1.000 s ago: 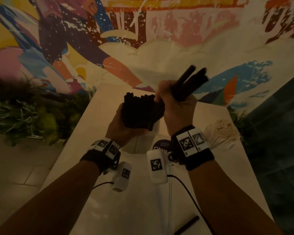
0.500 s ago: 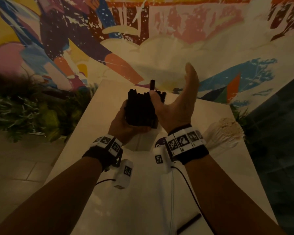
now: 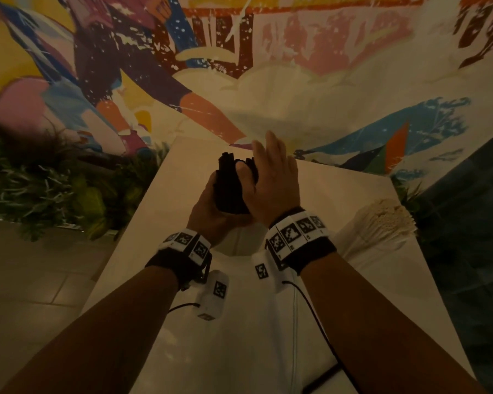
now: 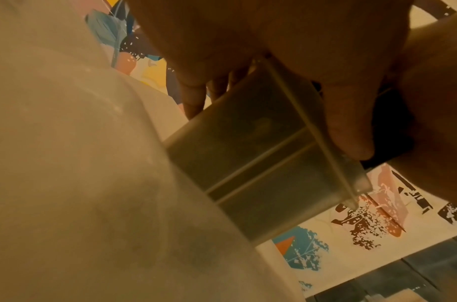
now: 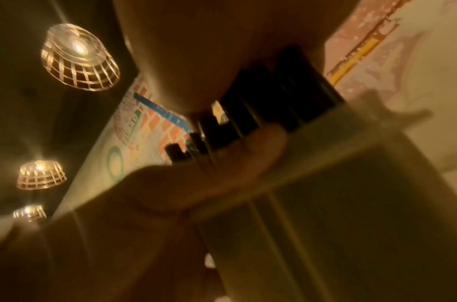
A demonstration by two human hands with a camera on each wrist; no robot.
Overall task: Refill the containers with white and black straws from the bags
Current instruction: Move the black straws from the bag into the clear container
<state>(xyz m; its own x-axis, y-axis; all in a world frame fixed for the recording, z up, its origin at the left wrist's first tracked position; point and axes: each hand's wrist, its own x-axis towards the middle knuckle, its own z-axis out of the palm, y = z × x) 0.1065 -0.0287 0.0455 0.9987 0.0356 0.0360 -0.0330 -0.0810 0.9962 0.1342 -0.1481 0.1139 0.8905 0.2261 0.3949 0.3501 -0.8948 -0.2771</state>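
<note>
A bundle of black straws (image 3: 228, 189) stands upright over the table, and my left hand (image 3: 208, 206) grips it from the left. Below it a translucent divided container (image 4: 247, 163) shows in the left wrist view, with my thumb at its rim. My right hand (image 3: 268, 169) is flat with straight fingers, its palm laid against the right side and tops of the straws. The right wrist view, blurred, shows the straw ends (image 5: 261, 110) above the container wall (image 5: 351, 204). A bag of white straws (image 3: 382, 223) lies on the table at the right.
The long white table (image 3: 239, 336) runs away from me toward a painted mural wall (image 3: 296, 95). One loose black straw (image 3: 322, 379) lies near the table's front edge. Green plants (image 3: 54, 180) stand to the left, and dark tiled floor lies to the right.
My right hand let go of the few black straws it held up, opened wide, then came down flat against the bundle. The one straw that stuck up is level now.
</note>
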